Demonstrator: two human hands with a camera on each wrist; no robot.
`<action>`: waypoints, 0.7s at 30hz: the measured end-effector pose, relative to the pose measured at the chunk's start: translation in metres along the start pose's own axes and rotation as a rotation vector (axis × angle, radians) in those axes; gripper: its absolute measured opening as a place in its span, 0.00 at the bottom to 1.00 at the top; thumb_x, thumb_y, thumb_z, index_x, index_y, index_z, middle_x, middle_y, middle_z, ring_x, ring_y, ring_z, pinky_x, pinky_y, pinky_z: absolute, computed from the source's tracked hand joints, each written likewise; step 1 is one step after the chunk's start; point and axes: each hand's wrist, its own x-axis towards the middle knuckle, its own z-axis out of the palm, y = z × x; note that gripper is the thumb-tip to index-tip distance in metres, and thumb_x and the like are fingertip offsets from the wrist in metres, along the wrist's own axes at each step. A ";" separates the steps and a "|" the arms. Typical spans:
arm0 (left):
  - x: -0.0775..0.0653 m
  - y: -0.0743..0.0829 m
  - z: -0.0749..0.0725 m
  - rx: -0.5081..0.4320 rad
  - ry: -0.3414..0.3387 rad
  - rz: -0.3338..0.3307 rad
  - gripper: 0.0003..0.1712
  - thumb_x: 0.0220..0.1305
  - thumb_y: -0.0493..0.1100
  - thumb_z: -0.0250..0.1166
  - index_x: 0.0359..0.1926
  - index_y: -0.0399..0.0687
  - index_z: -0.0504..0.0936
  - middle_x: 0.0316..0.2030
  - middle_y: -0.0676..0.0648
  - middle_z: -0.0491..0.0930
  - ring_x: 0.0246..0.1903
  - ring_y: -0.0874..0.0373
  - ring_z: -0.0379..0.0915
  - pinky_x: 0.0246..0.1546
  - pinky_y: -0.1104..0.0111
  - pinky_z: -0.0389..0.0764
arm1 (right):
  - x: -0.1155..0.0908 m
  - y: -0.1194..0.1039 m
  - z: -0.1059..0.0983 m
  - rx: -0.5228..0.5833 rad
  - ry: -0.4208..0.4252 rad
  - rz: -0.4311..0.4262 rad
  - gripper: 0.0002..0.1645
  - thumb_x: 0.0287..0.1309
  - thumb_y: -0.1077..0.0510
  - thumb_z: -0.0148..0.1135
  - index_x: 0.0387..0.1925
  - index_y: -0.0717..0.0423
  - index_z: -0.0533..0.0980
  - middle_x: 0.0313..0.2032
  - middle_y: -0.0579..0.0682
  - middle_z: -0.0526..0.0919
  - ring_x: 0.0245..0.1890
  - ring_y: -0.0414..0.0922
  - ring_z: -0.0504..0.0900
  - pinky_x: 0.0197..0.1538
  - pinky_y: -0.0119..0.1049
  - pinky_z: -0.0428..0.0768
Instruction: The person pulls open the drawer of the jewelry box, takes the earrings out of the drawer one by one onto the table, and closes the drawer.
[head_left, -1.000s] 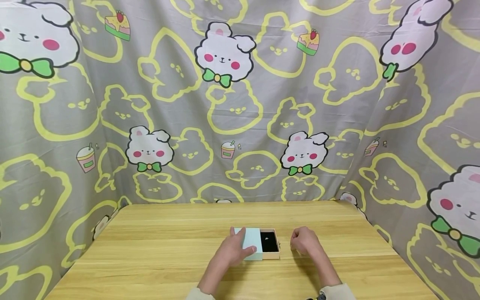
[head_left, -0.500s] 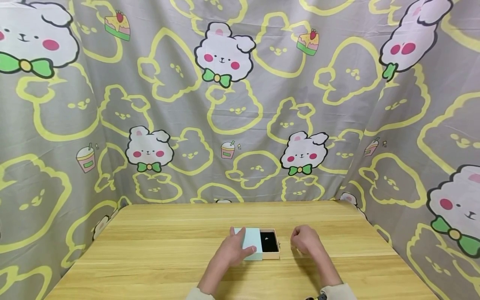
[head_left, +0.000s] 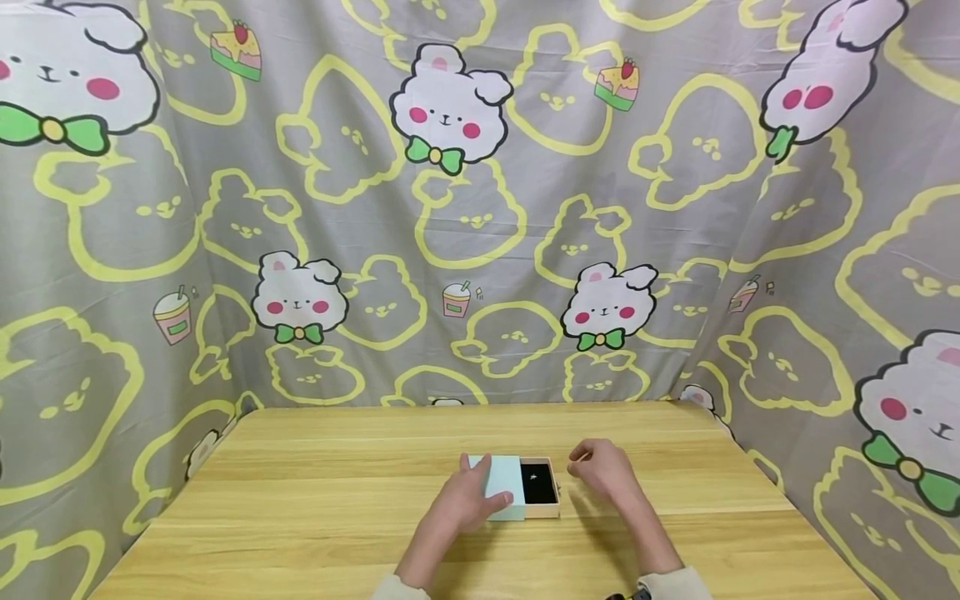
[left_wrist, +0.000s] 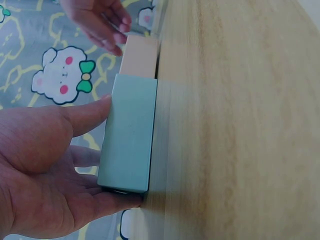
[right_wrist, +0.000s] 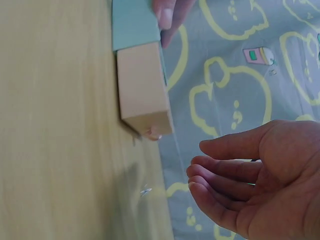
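A light blue drawer-style jewelry box point(head_left: 506, 475) lies on the table, its pale pink drawer point(right_wrist: 142, 82) partly pulled out to the right. Inside the drawer a black insert point(head_left: 538, 493) bears a tiny silvery star-shaped piece point(head_left: 533, 477). My left hand point(head_left: 468, 498) grips the blue sleeve point(left_wrist: 129, 132), thumb on one side and fingers round its closed end. Just right of the drawer, my right hand point(head_left: 603, 468) hovers with loosely bent fingers and nothing seen between them. A small shiny piece point(right_wrist: 145, 191) shows near it in the right wrist view; its kind is unclear.
The wood-grain table point(head_left: 337, 492) spreads around the box. Grey cloth point(head_left: 480, 208) printed with rabbits and yellow outlines hangs behind and at both sides. A small pull tab point(right_wrist: 153, 134) sticks out from the drawer's front.
My right hand has gone from a curled fist to looser fingers and moved slightly up and left, toward the drawer. The left hand and box stay put.
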 end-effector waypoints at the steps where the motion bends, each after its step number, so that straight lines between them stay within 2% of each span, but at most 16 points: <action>1: 0.000 0.000 0.000 0.000 0.000 0.000 0.46 0.59 0.56 0.66 0.70 0.37 0.60 0.67 0.22 0.49 0.57 0.27 0.64 0.54 0.42 0.68 | 0.000 -0.002 0.000 0.010 0.000 -0.001 0.10 0.49 0.63 0.66 0.36 0.62 0.81 0.28 0.49 0.83 0.28 0.44 0.79 0.31 0.39 0.77; 11: 0.001 -0.002 -0.001 -0.016 0.004 0.004 0.46 0.59 0.56 0.66 0.69 0.36 0.60 0.67 0.22 0.49 0.58 0.27 0.62 0.55 0.41 0.67 | -0.003 -0.023 0.013 0.024 -0.001 -0.079 0.08 0.49 0.64 0.66 0.35 0.61 0.81 0.28 0.47 0.83 0.30 0.44 0.80 0.34 0.39 0.78; 21: 0.002 -0.003 0.000 -0.012 -0.008 -0.001 0.45 0.60 0.56 0.66 0.69 0.36 0.60 0.67 0.23 0.50 0.59 0.30 0.63 0.55 0.42 0.68 | -0.006 -0.033 0.032 0.014 -0.025 -0.109 0.10 0.50 0.65 0.66 0.37 0.62 0.81 0.28 0.47 0.82 0.30 0.43 0.79 0.33 0.38 0.79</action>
